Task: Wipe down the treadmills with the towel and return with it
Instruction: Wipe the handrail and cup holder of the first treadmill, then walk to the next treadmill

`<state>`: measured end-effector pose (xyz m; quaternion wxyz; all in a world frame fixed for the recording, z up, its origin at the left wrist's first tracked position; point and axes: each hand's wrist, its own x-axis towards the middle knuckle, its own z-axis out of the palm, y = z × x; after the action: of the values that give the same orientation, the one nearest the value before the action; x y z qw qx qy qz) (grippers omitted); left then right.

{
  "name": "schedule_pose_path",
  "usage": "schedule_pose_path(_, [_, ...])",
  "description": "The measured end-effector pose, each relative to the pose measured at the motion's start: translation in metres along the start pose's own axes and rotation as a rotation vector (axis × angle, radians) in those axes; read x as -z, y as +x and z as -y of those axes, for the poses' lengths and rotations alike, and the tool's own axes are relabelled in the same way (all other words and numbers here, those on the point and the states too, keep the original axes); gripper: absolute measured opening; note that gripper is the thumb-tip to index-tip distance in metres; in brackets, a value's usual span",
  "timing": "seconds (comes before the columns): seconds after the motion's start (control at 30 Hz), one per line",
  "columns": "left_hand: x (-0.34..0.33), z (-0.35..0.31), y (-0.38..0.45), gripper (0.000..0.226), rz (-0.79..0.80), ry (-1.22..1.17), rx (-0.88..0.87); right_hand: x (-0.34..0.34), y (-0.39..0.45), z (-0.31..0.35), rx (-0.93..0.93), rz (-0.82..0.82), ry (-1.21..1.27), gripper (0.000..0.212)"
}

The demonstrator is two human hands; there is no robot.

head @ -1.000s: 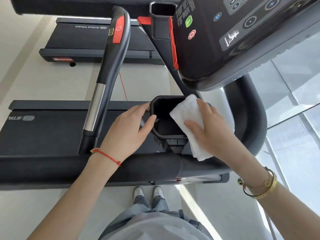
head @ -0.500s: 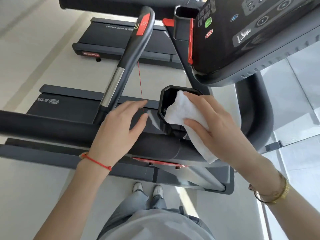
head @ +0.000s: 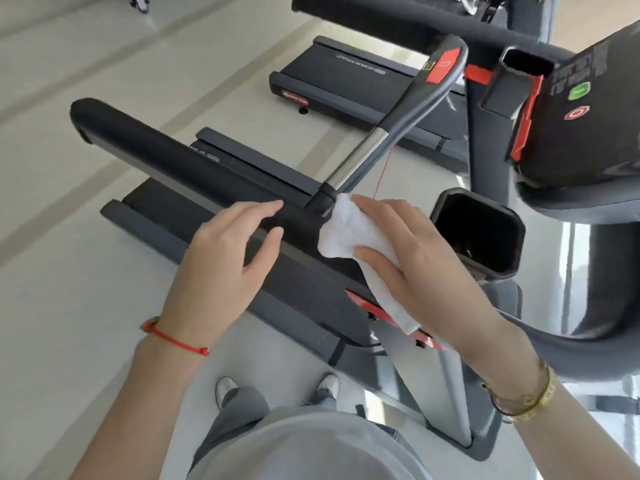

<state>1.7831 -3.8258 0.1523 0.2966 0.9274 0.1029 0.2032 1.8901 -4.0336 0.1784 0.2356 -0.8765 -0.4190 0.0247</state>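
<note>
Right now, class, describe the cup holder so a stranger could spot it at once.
Start at the treadmill's long black handrail and follow it right, past the right hand pressing the white towel. The cup holder sits just beyond: the only open, deep, empty black pocket.

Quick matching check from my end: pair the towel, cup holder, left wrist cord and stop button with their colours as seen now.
Things:
1. towel
2. cup holder
3. left wrist cord
4. start button

Colours:
A. green
B. white
C. red
D. black

Your stop button is red like the cord, so I used the start button.

Pairs: 1-B, 2-D, 3-C, 4-A
</note>
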Motion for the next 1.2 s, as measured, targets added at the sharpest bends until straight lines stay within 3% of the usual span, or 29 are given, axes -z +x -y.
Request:
schedule_pose_path(0.43, [0.136,0.143,-0.104,0.03,-0.284,0.163,0.299,-0.113,0.095,0.156,0.28,0.127,0.137,0.047])
schedule_pose_path(0.73, [0.231,0.248,-0.166,0.026,-0.344,0.257,0.482,-0.219,0.159,0.271,0.388,0.214,0.214,0.046])
schedule_pose_path(1.2, [0.316,0.43,-0.127,0.027,-0.403,0.255,0.656,-0.341,0.331,0.383,0.464,0.344,0.23,0.046])
